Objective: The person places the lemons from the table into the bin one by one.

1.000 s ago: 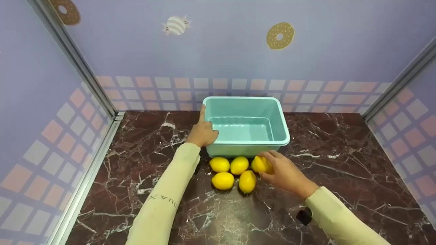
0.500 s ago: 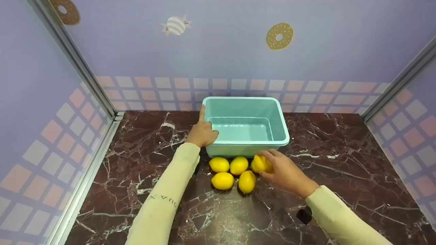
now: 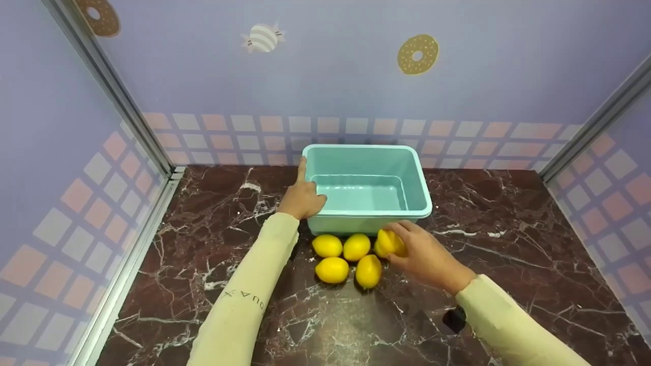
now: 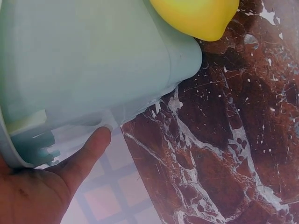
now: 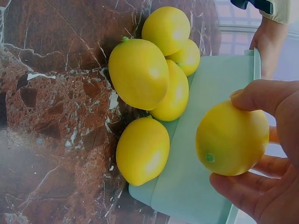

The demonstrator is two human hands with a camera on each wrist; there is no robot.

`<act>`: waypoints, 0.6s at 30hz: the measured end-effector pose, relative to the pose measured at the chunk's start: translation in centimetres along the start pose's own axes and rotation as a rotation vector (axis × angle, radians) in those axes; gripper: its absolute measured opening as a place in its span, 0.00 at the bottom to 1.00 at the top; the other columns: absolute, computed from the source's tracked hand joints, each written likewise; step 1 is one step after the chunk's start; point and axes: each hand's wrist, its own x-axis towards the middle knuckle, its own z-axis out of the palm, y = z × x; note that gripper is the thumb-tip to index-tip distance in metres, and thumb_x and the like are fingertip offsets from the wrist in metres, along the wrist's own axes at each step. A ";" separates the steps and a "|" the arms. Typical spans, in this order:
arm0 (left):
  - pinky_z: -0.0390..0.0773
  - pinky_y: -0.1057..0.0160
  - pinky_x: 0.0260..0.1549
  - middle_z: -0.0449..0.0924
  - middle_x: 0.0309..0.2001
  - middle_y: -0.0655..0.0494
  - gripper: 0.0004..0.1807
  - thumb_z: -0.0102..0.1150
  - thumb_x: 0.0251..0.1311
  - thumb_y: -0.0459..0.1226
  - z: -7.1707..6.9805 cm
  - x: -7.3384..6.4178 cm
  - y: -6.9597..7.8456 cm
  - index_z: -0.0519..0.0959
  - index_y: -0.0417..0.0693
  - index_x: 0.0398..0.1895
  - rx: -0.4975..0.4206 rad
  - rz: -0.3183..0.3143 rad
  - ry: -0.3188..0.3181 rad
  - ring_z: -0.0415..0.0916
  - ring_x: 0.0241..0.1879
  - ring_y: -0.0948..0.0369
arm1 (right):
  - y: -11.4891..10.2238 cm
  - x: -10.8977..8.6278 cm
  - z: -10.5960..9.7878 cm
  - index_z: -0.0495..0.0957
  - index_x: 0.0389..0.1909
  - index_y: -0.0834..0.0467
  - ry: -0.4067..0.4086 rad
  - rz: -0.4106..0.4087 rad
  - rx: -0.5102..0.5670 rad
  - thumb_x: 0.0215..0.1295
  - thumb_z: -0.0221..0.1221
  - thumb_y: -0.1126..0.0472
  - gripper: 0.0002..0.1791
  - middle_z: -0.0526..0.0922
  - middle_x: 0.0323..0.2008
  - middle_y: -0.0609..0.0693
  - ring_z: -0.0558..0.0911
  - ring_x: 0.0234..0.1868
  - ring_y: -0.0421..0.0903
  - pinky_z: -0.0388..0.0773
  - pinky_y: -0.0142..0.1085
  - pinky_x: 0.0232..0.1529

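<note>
A pale teal plastic bin (image 3: 368, 223) stands against the back wall. My left hand (image 3: 302, 199) grips its left rim, with the index finger stretched along the edge; in the left wrist view one finger (image 4: 88, 151) lies by the bin's outer side. Between the thumb and fingers of my right hand (image 3: 427, 256) is a yellow lemon (image 5: 232, 137), held in front of the bin. Another lemon (image 5: 142, 151) lies partly hidden below it in the head view. More lemons (image 3: 332, 270) are grouped on the tabletop to the left of that hand.
The dark red marbled tabletop (image 3: 213, 305) has a metal rail (image 3: 137, 274) along its left side. Purple walls (image 3: 335, 76) with printed tiles enclose the back and sides. A small black device (image 3: 454, 320) sits by the right sleeve.
My right hand has raised its lemon very slightly. My left hand, the bin and the other lemons have stayed where they were.
</note>
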 end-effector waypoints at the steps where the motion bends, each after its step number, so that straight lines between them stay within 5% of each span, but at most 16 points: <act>1: 0.77 0.55 0.36 0.21 0.78 0.54 0.20 0.49 0.59 0.45 0.0 0.0 0.0 0.81 0.38 0.41 -0.001 -0.001 -0.003 0.76 0.22 0.53 | 0.0 0.0 0.0 0.72 0.63 0.53 -0.003 -0.001 -0.001 0.55 0.67 0.56 0.32 0.75 0.59 0.51 0.79 0.50 0.49 0.78 0.44 0.52; 18: 0.76 0.56 0.36 0.21 0.78 0.56 0.23 0.49 0.59 0.46 0.2 0.2 -0.2 0.81 0.36 0.47 0.001 -0.015 -0.011 0.75 0.24 0.54 | -0.5 0.4 -0.6 0.71 0.63 0.51 -0.021 -0.008 -0.012 0.57 0.66 0.54 0.31 0.74 0.59 0.49 0.78 0.44 0.45 0.78 0.39 0.44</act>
